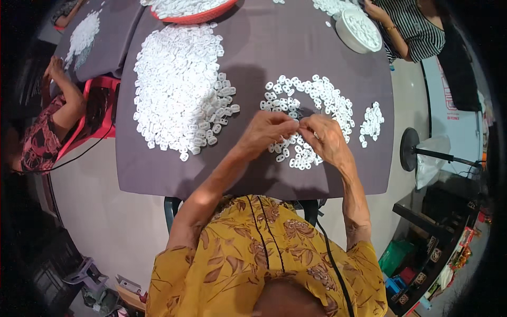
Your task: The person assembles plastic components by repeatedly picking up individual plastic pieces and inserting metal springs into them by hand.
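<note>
My left hand (268, 130) and my right hand (327, 138) meet fingertip to fingertip above the table, both closed in a pinch. A small whitish piece shows between the fingertips; most of it is covered by my fingers. Around and beneath my hands lies a loose ring of small white plastic pieces (328, 95), oval with holes in them. Something dark lies just beyond my fingertips, too small to make out. To the left rises a large heap of the same white pieces (177, 90). A smaller cluster of white pieces (372, 124) sits to the right.
A grey-brown cloth covers the table (245, 174). At the far side stand a red basket (198, 18) and a white bowl (360, 31), both full of white pieces. Other people sit at the far right and at another table on the left. A red chair (97, 113) stands left.
</note>
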Action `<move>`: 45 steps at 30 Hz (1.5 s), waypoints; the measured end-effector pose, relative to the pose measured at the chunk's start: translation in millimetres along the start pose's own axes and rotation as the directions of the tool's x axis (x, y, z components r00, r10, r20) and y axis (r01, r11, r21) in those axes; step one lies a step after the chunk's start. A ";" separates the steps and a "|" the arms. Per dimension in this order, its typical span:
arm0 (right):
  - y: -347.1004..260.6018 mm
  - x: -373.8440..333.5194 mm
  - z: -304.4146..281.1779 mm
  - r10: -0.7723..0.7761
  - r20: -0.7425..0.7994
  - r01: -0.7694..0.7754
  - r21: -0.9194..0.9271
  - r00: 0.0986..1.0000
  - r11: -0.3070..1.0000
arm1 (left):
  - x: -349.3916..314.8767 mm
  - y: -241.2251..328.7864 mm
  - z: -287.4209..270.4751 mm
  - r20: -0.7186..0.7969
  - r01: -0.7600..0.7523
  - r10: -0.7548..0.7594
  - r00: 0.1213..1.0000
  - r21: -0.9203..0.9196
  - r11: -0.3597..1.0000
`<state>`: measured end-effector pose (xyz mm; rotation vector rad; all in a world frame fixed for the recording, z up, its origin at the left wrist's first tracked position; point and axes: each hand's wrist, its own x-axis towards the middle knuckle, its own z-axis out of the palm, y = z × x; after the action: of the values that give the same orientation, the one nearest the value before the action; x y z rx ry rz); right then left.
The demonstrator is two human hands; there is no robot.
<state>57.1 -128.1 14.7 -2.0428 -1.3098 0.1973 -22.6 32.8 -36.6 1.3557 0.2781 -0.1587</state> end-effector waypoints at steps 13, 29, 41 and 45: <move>4.7 -17.2 -6.1 0.159 -0.067 -0.134 0.290 0.985 0.948 | -3.1 1.2 22.2 0.237 0.230 -0.131 0.963 -0.459 0.858; 39.8 -31.6 7.3 0.464 -0.051 -0.415 0.369 0.884 0.832 | 61.0 -11.4 0.8 -0.196 -0.272 0.667 0.719 0.803 0.530; 40.2 -21.6 -9.1 0.540 -0.131 -0.433 0.456 0.831 0.778 | 67.3 -4.9 16.1 -0.291 -0.242 0.379 0.878 0.413 0.878; 48.7 -22.0 -10.2 0.534 -0.185 -0.454 0.344 0.825 0.822 | 64.5 -6.7 13.2 -0.208 -0.297 0.469 0.858 0.542 0.786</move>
<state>87.5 -163.7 -13.0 -2.0306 -0.5149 0.3074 38.7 21.6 -59.0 1.9292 0.2393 0.3854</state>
